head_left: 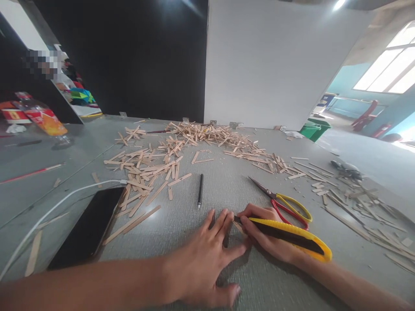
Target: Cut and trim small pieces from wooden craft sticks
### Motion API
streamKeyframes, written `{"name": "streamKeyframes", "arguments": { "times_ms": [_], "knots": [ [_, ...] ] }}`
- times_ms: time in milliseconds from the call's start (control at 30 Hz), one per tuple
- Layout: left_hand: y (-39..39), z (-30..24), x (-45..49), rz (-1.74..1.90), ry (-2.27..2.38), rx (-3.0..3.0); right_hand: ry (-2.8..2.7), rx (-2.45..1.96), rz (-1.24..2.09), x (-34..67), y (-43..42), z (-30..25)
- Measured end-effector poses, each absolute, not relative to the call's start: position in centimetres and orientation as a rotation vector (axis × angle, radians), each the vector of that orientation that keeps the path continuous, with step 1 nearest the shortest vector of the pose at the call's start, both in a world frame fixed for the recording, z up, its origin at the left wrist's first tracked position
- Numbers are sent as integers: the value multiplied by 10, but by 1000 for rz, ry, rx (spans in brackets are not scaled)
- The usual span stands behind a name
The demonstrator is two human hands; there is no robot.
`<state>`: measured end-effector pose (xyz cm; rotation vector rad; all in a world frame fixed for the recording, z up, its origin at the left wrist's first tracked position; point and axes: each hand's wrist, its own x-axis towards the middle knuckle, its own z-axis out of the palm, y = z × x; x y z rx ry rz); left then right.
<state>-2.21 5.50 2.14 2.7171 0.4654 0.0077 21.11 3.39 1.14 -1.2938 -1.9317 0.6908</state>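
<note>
My right hand (267,231) is closed around a yellow and black utility knife (292,237), its tip end pointing left toward the table. Under that tip lies a small piece of wooden stick (239,226), mostly hidden between the hands. My left hand (204,255) rests on the table with its fingers stretched out, its fingertips beside the knife tip and the stick piece. Whether they press on the wood I cannot tell. Just beyond my right hand lie scissors (282,202) with red and yellow handles. A dark pen (200,191) lies beyond my left fingertips.
A heap of wooden craft sticks (207,134) curves across the back. A phone (90,226) with a white cable (58,207) lies at left, a drink bottle (45,116) farther back. Cut strips (372,211) litter the right side. Black and white panels (253,65) stand behind.
</note>
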Motion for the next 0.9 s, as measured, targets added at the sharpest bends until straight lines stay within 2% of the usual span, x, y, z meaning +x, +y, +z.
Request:
{"name": "streamKeyframes", "arguments": {
  "times_ms": [900],
  "knots": [
    [54,23,-22,25,493,2725,-1981,-1363,720,207,33,19]
  ]
}}
